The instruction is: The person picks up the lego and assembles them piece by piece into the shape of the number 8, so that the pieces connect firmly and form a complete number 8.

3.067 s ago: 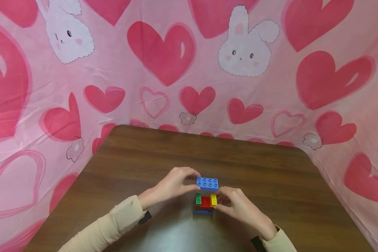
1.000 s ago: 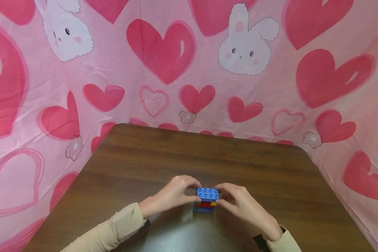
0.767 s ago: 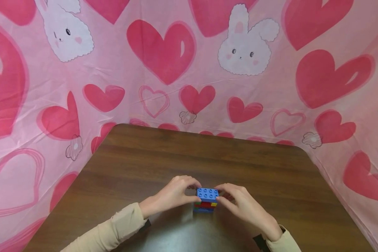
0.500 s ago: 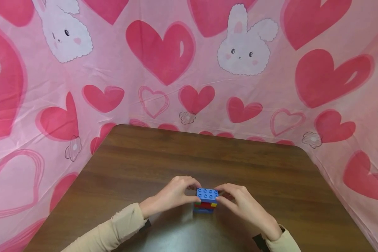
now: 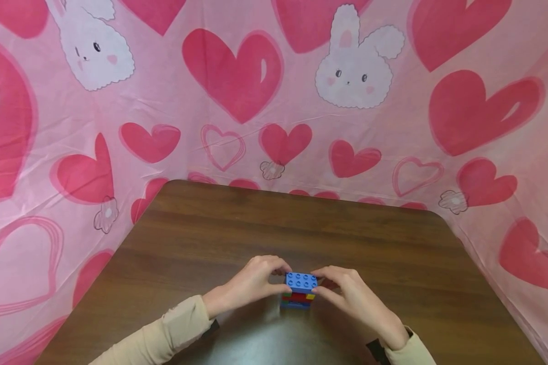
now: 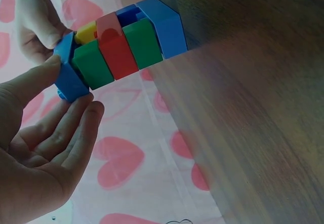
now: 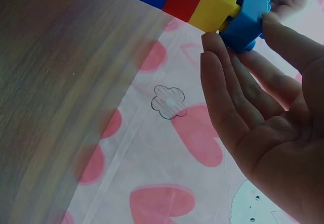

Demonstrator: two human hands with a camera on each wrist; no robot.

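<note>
My left hand (image 5: 253, 284) pinches the left end of a blue eight-stud toy brick (image 5: 301, 280) between thumb and fingers. The right hand (image 5: 358, 301) pinches that brick's right end. It tops a small stack of bricks on the table. Under it, in the left wrist view, come a green brick (image 6: 93, 64) and a yellow brick (image 6: 86, 33), a red brick (image 6: 119, 52), another green brick (image 6: 143, 43) and a blue bottom brick (image 6: 169, 29). A yellow stud shows in a narrow gap beneath the top brick in the right wrist view, beside the yellow brick (image 7: 213, 6).
The stack stands toward the near side of a brown wooden table (image 5: 255, 223) with rounded far corners. A pink cloth (image 5: 301, 106) printed with hearts and rabbits hangs behind it and along both sides.
Since the earliest frame, the blue brick has come down onto the green and yellow bricks. My right hand has moved up from beside the yellow brick to the blue one. Little differs over the last second.
</note>
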